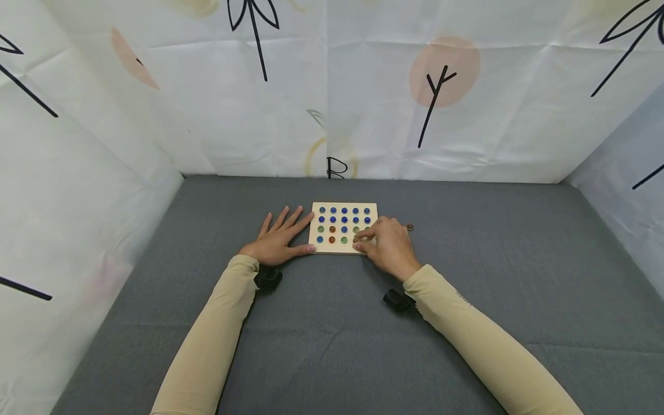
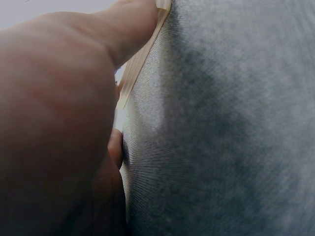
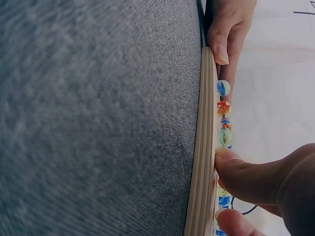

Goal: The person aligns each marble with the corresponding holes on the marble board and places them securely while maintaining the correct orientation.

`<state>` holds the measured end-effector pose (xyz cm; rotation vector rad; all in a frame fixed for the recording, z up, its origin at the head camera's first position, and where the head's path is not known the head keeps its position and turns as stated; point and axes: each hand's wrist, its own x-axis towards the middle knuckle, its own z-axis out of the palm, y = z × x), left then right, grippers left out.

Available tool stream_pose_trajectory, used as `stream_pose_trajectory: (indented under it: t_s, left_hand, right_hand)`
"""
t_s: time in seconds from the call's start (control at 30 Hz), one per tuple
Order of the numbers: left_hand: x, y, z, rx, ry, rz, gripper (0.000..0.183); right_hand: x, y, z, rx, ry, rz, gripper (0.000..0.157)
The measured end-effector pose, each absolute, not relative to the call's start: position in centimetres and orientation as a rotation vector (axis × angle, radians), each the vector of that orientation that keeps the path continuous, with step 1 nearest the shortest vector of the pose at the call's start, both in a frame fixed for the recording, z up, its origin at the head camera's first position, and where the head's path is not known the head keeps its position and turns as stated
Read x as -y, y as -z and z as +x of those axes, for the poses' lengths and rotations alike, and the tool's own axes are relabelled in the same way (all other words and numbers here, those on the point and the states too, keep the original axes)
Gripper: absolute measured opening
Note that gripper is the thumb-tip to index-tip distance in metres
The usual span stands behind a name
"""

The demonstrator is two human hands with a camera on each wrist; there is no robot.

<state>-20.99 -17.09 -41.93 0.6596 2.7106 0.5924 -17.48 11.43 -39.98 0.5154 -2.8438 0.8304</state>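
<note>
A pale wooden board (image 1: 327, 248) lies on the grey cloth, with rows of glass marbles in it. The two far rows hold blue marbles (image 1: 344, 219); nearer rows mix blue with red marbles (image 1: 332, 230) and green marbles (image 1: 344, 240). My left hand (image 1: 275, 243) is spread flat, its thumb and index fingertip at the board's left edge. At the front right, my right hand (image 1: 390, 245) pinches a marble in the near row between thumb and fingers. The right thumb (image 3: 241, 172) mostly hides that marble in the right wrist view. The right hand covers the board's near right corner.
One loose reddish-brown marble (image 1: 410, 227) lies on the grey cloth (image 1: 467, 248) just right of my right hand. A white patterned curtain (image 1: 373, 115) rises behind the table's far edge and along both sides.
</note>
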Motion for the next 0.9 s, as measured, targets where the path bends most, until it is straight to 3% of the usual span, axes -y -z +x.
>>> stream_pose_trajectory:
  t_s: [0.9]
  left_hand:
    - [16.9,41.5,-20.8,-2.712,-0.584,0.645,0.086]
  right_hand:
    - [-11.4,39.9,-17.8,2.846,-0.827,0.499,0.019]
